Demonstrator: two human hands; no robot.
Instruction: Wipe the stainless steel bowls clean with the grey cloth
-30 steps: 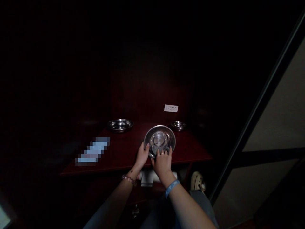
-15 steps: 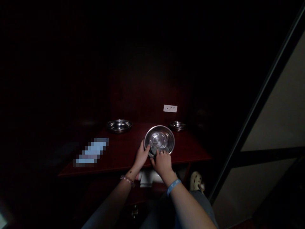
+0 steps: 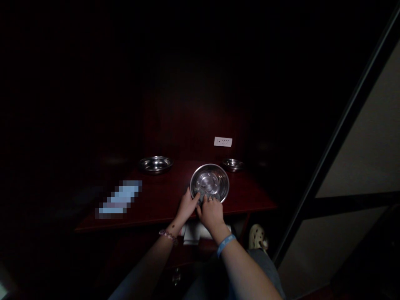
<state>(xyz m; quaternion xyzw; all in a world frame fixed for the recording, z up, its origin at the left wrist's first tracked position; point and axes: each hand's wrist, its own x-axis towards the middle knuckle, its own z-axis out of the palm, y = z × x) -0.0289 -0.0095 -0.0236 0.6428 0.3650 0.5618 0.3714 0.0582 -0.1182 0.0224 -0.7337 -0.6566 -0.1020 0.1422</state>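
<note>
A shiny metal bowl [image 3: 207, 181] is tilted toward me above the near part of the dark red table [image 3: 175, 196]. My left hand [image 3: 188, 204] grips its lower left rim, thumb over the edge and the other fingers hidden behind the wall. My right hand [image 3: 210, 212] presses a grey cloth [image 3: 215, 196] against the inside of the bowl near its lower rim. Much of the cloth is covered by my right fingers. Both hands are close together, the left thumb beside the cloth.
A wide metal bowl [image 3: 155, 165] stands at the back left, a smaller metal bowl [image 3: 233, 165] at the back right. A blurred-out pale patch [image 3: 120, 199] lies on the left. A white socket [image 3: 223, 142] is on the wall; white items [image 3: 191, 234] sit under the tabletop.
My right hand and the cloth have shifted slightly left along the bowl's lower inner side. My left hand still holds the bowl, which has hardly moved.
</note>
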